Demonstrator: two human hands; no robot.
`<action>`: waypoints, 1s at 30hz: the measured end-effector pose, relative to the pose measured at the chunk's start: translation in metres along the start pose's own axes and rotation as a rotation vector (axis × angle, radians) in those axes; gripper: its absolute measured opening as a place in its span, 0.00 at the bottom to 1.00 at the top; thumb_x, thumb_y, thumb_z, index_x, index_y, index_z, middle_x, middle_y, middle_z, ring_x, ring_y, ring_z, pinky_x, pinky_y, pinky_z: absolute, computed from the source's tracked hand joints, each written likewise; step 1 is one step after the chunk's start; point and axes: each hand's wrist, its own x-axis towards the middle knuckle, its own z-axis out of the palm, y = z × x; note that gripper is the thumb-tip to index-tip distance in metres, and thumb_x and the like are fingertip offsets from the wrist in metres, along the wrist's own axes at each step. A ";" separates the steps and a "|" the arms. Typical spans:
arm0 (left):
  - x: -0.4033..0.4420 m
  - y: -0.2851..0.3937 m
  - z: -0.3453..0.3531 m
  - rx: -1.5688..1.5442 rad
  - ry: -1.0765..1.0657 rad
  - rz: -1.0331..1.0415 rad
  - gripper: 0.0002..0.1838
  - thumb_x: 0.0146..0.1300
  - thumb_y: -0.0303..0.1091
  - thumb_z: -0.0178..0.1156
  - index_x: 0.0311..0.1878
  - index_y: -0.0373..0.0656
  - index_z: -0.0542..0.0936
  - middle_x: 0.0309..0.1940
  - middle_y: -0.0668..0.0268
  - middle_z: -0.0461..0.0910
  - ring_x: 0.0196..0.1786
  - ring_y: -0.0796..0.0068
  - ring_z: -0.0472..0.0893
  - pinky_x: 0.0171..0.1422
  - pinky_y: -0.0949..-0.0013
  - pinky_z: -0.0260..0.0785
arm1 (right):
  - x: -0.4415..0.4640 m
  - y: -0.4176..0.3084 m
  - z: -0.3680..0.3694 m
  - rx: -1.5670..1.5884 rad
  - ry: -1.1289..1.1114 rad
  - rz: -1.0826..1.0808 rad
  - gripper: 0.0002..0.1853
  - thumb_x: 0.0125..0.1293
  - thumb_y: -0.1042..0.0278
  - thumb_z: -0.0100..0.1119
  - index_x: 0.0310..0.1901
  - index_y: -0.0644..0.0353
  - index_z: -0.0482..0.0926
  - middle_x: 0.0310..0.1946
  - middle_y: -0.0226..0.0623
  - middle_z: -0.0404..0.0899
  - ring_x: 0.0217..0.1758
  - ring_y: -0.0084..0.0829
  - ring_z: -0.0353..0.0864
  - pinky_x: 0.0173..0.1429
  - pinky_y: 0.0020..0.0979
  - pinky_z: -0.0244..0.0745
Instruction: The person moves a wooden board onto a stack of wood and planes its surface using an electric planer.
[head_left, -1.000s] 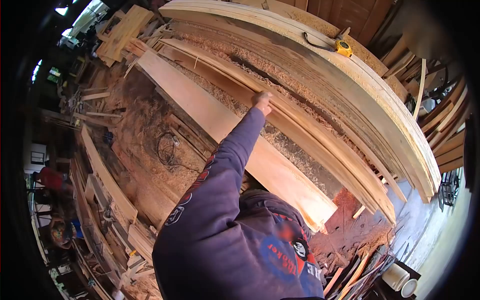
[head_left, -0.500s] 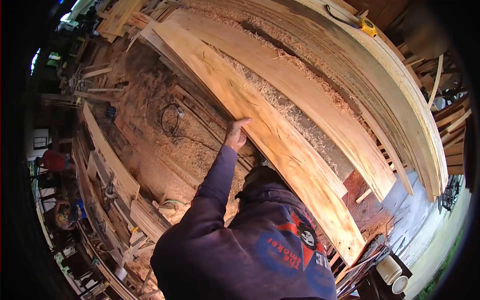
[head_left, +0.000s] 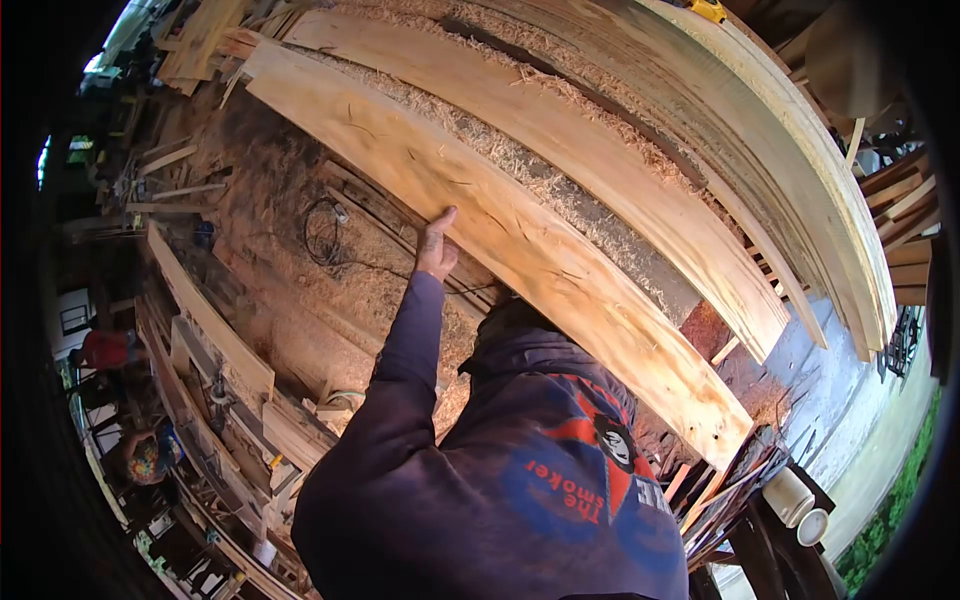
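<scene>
A long pale wooden plank [head_left: 480, 215] with dark cracks and knots stretches diagonally across the head view. My left hand [head_left: 437, 245] grips its near long edge, thumb on the top face and fingers curled underneath. The plank crosses in front of my dark sweatshirt [head_left: 480, 490], which has red and blue print. My right hand does not show. Just beyond lies another wide board [head_left: 560, 150], with wood shavings [head_left: 520, 165] in the strip between the two.
Stacked long boards [head_left: 790, 170] lie at the far right, with a yellow tape measure [head_left: 708, 10] on top. Shavings cover the floor [head_left: 270, 290], where a black cable [head_left: 322, 235] is coiled. More timber [head_left: 210, 320] lines the left. A whitish container [head_left: 788, 497] stands at lower right.
The plank has shifted, its far end further left and its near end up and right in view. My left hand has moved left and slightly up with it. The camera view has also shifted.
</scene>
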 end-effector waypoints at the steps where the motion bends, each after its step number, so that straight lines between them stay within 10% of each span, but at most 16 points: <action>1: 0.006 0.004 -0.004 0.001 0.007 -0.003 0.25 0.65 0.33 0.67 0.63 0.40 0.74 0.57 0.63 0.80 0.59 0.62 0.80 0.66 0.52 0.74 | 0.000 0.000 0.001 0.001 -0.005 -0.005 0.21 0.62 0.57 0.69 0.51 0.62 0.82 0.39 0.39 0.86 0.41 0.30 0.85 0.48 0.32 0.78; 3: 0.015 0.010 -0.003 0.101 0.007 -0.021 0.27 0.66 0.43 0.67 0.62 0.38 0.74 0.49 0.58 0.84 0.48 0.61 0.85 0.55 0.55 0.81 | -0.002 0.000 0.002 0.006 -0.015 -0.021 0.20 0.63 0.57 0.69 0.51 0.62 0.82 0.39 0.39 0.86 0.41 0.30 0.85 0.48 0.32 0.78; 5: 0.005 0.058 0.007 0.985 0.192 -0.541 0.27 0.65 0.54 0.67 0.54 0.38 0.79 0.37 0.51 0.85 0.33 0.61 0.87 0.35 0.62 0.82 | -0.009 0.001 0.005 -0.002 -0.016 -0.015 0.20 0.63 0.57 0.68 0.51 0.62 0.82 0.39 0.39 0.86 0.41 0.29 0.85 0.48 0.31 0.78; 7: 0.013 0.097 -0.002 1.476 0.047 -0.555 0.29 0.66 0.58 0.64 0.44 0.34 0.81 0.29 0.47 0.84 0.21 0.63 0.83 0.19 0.68 0.74 | -0.014 0.003 0.003 -0.011 -0.015 -0.002 0.20 0.63 0.57 0.68 0.51 0.62 0.82 0.39 0.38 0.86 0.41 0.29 0.84 0.48 0.31 0.78; 10: 0.023 0.117 0.000 1.475 0.217 -0.202 0.31 0.67 0.57 0.62 0.38 0.30 0.80 0.30 0.45 0.85 0.28 0.55 0.86 0.29 0.58 0.78 | -0.017 0.005 -0.007 -0.013 -0.023 0.024 0.20 0.64 0.58 0.68 0.52 0.62 0.82 0.39 0.38 0.86 0.41 0.28 0.84 0.48 0.31 0.78; 15: 0.042 0.029 0.031 1.745 0.176 0.715 0.32 0.71 0.58 0.55 0.60 0.35 0.77 0.60 0.38 0.76 0.67 0.40 0.71 0.72 0.52 0.63 | -0.034 -0.016 -0.057 -0.039 -0.071 0.067 0.19 0.65 0.58 0.68 0.52 0.61 0.82 0.39 0.38 0.86 0.41 0.27 0.84 0.48 0.30 0.78; 19: 0.052 -0.065 0.029 1.996 0.370 0.664 0.41 0.73 0.67 0.40 0.79 0.50 0.56 0.80 0.45 0.46 0.82 0.42 0.44 0.82 0.43 0.37 | -0.061 -0.014 -0.103 0.370 -0.170 -0.033 0.13 0.55 0.72 0.66 0.43 0.61 0.81 0.29 0.27 0.82 0.26 0.22 0.77 0.30 0.27 0.71; 26: 0.010 -0.074 0.043 1.780 0.215 0.892 0.34 0.77 0.54 0.46 0.77 0.41 0.58 0.77 0.44 0.52 0.79 0.46 0.53 0.81 0.45 0.43 | -0.097 -0.093 -0.227 0.168 -0.310 -0.038 0.25 0.48 0.70 0.74 0.49 0.67 0.80 0.36 0.38 0.85 0.38 0.27 0.83 0.45 0.32 0.78; 30: -0.166 -0.165 0.117 1.355 -0.578 0.758 0.16 0.71 0.26 0.52 0.60 0.35 0.75 0.57 0.51 0.78 0.61 0.57 0.78 0.67 0.56 0.68 | -0.074 -0.151 -0.267 0.056 -0.227 -0.460 0.24 0.49 0.69 0.77 0.48 0.66 0.81 0.34 0.43 0.83 0.33 0.35 0.86 0.39 0.33 0.77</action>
